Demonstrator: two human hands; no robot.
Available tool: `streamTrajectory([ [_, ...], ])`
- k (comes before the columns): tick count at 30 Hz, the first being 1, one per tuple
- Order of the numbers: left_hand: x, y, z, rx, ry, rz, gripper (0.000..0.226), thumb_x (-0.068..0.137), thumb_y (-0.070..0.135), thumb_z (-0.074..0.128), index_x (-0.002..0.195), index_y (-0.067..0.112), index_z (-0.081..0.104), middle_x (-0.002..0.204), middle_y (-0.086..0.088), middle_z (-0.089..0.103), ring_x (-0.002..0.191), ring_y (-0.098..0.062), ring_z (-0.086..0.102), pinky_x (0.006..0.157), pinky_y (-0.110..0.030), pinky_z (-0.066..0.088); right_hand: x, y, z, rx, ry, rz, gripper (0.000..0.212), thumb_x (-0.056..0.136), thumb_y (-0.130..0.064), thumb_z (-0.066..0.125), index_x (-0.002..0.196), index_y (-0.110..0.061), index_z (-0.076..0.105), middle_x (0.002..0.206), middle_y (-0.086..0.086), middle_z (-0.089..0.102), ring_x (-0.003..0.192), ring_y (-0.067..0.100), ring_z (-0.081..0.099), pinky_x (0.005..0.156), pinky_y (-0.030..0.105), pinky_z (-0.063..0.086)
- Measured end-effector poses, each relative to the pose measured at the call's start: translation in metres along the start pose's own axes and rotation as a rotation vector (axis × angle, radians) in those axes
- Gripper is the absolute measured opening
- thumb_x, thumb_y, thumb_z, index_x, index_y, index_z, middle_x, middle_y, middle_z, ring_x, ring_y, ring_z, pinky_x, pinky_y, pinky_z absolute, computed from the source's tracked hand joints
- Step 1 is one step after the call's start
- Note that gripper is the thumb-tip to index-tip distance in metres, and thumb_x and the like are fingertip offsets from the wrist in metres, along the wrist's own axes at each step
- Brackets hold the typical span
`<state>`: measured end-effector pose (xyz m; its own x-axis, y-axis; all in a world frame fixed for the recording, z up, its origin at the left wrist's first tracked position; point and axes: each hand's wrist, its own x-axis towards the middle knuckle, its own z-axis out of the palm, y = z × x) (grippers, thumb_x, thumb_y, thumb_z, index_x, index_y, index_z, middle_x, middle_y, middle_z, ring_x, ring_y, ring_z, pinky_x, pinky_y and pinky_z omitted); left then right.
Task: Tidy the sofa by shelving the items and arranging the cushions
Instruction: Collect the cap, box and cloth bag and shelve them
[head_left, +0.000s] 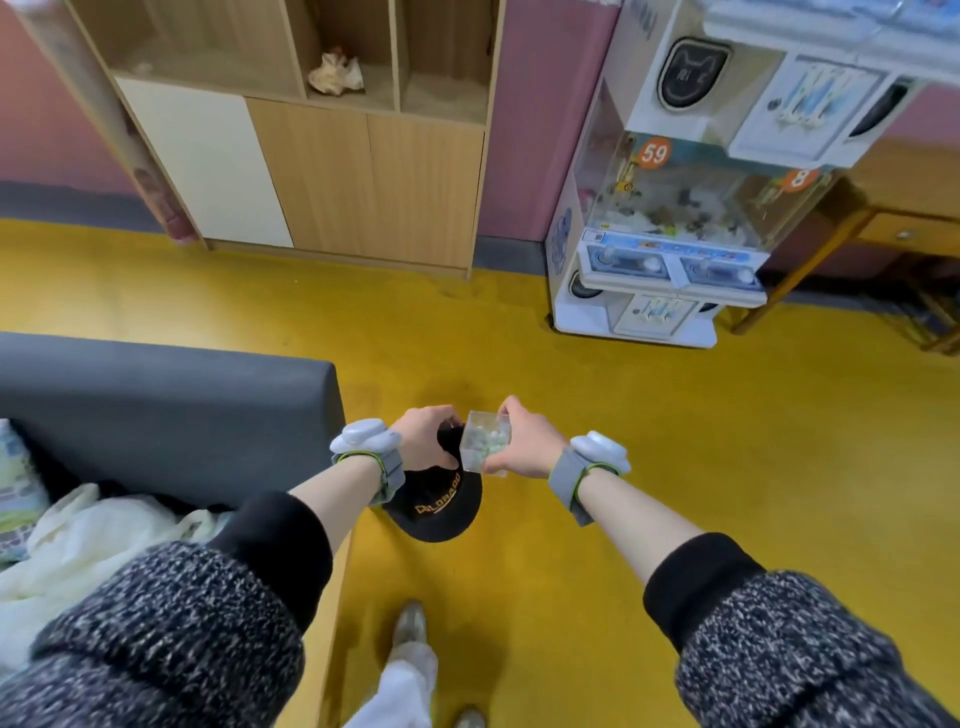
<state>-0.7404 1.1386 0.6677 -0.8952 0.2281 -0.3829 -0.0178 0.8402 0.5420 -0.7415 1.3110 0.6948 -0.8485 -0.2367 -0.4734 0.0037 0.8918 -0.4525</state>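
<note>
My left hand (423, 439) grips a black cap (439, 512) with orange "COLORADO" lettering, which hangs below the hand over the yellow floor. My right hand (527, 441) holds a small clear plastic box (483, 441) with pale bits inside, right beside the left hand. The grey sofa (166, 410) lies at the left, with a white cloth (98, 540) and a patterned cushion (18, 493) on its seat. The wooden shelf unit (332, 130) stands ahead against the wall, with open compartments at the top.
A crumpled pale object (336, 75) sits in the middle shelf compartment. A white toy claw machine (670, 218) stands to the right of the shelf, and a wooden table (893, 223) is beyond it. My legs and shoes (410, 670) are below on the yellow floor (571, 395).
</note>
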Motion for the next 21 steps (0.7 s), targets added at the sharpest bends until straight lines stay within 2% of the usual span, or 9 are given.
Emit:
streamTrajectory([
  [9, 0.117, -0.013, -0.090, 0.131, -0.052, -0.010, 0.057, 0.073, 0.022, 0.078, 0.124, 0.011, 0.057, 0.125, -0.008, 0.062, 0.113, -0.027, 0.058, 0.089, -0.034, 0.048, 0.112, -0.040, -0.073, -0.056, 0.015, -0.018, 0.060, 0.070, -0.025, 0.077, 0.114, -0.011, 0.037, 0.097, 0.009, 0.057, 0.077, 0.025, 0.055, 0.060, 0.036, 0.044],
  [14, 0.182, -0.027, -0.155, 0.052, 0.005, 0.063, 0.056, 0.072, 0.030, 0.079, 0.120, 0.014, 0.055, 0.120, -0.006, 0.063, 0.110, -0.024, 0.058, 0.080, -0.028, 0.045, 0.183, -0.072, -0.122, -0.047, 0.090, -0.028, 0.063, 0.070, -0.026, 0.077, 0.117, -0.009, 0.039, 0.102, 0.011, 0.058, 0.090, 0.029, 0.060, 0.071, 0.039, 0.050],
  [17, 0.211, -0.033, -0.181, 0.034, 0.024, 0.081, 0.062, 0.069, 0.035, 0.082, 0.120, 0.016, 0.053, 0.121, -0.005, 0.063, 0.109, -0.023, 0.059, 0.084, -0.030, 0.048, 0.217, -0.087, -0.142, -0.055, 0.088, -0.051, 0.063, 0.070, -0.025, 0.078, 0.117, -0.008, 0.039, 0.109, 0.014, 0.060, 0.097, 0.031, 0.062, 0.077, 0.042, 0.052],
  [19, 0.235, -0.038, -0.199, 0.025, 0.021, 0.082, 0.063, 0.069, 0.037, 0.081, 0.121, 0.018, 0.051, 0.119, -0.004, 0.063, 0.107, -0.023, 0.059, 0.082, -0.032, 0.048, 0.242, -0.097, -0.159, -0.064, 0.081, -0.065, 0.063, 0.070, -0.024, 0.078, 0.117, -0.008, 0.038, 0.110, 0.015, 0.060, 0.096, 0.031, 0.062, 0.079, 0.043, 0.053],
  [21, 0.262, -0.045, -0.222, 0.025, 0.035, 0.085, 0.067, 0.069, 0.037, 0.081, 0.125, 0.019, 0.048, 0.107, -0.003, 0.062, 0.096, -0.022, 0.058, 0.072, -0.028, 0.044, 0.274, -0.107, -0.178, -0.078, 0.084, -0.091, 0.062, 0.070, -0.022, 0.077, 0.116, -0.008, 0.039, 0.109, 0.015, 0.060, 0.091, 0.029, 0.062, 0.075, 0.041, 0.053],
])
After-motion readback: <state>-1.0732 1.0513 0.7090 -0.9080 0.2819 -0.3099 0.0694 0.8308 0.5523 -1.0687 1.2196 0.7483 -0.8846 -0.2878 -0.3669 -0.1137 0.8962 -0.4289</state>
